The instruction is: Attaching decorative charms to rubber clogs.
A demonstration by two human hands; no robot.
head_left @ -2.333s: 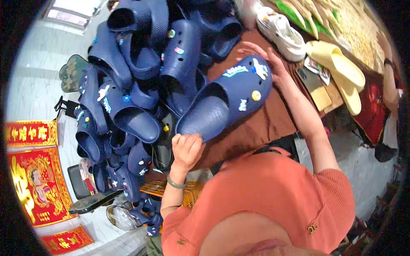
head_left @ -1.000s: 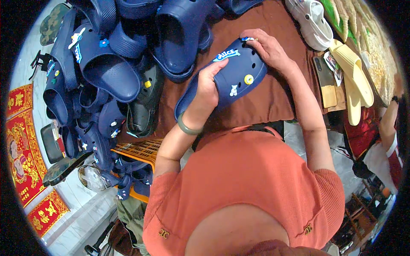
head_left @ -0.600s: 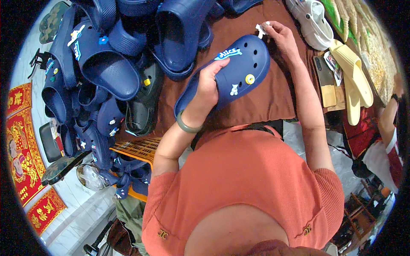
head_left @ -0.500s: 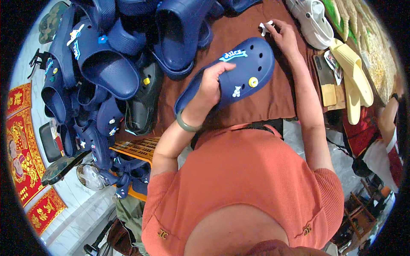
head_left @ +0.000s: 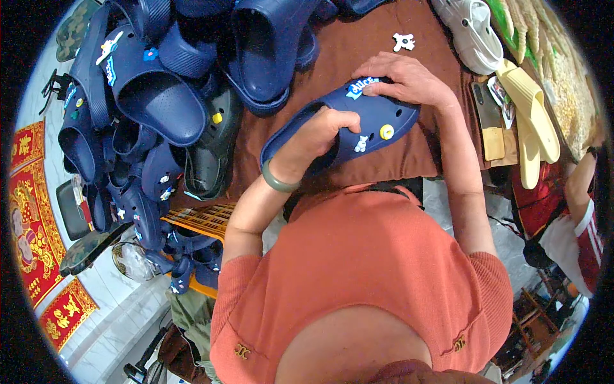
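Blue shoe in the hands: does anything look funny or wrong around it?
Yes: one white charm lies loose on the brown cloth, just beyond the right hand. That looks odd because other charms sit on the blue shoe. I see no damage.

Head-worn fisheye, close range, looking down past orange top (head_left: 358, 249) onto brown cloth (head_left: 409, 157).

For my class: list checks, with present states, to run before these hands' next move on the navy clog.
1. Left hand holding navy clog: ok.
2. Right hand at lettered charm: ok.
3. That charm's fastening: cannot tell, hidden.
4. Yellow round charm, white bear charm on clog: ok.
5. Loose white charm off clog: ok, on brown cloth.
6. Toe fully visible: not ok, right hand covers part.
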